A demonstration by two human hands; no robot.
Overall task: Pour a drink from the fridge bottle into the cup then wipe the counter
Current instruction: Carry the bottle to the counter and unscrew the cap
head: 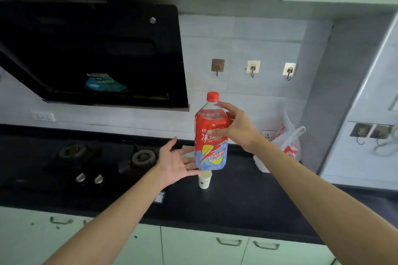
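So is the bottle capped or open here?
Capped. The red cap sits on the neck of the bottle, which the right hand holds upright above the cup.

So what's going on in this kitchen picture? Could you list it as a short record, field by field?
setting: black kitchen counter with a gas hob and a black extractor hood above it
bottle: red-capped plastic iced tea bottle, upright, cap on, held above the counter
cup: small white paper cup on the counter, just below the bottle
right hand: grips the bottle's upper part
left hand: open, palm towards the bottle's base
other: white and red plastic bag by the wall
pouring: not started
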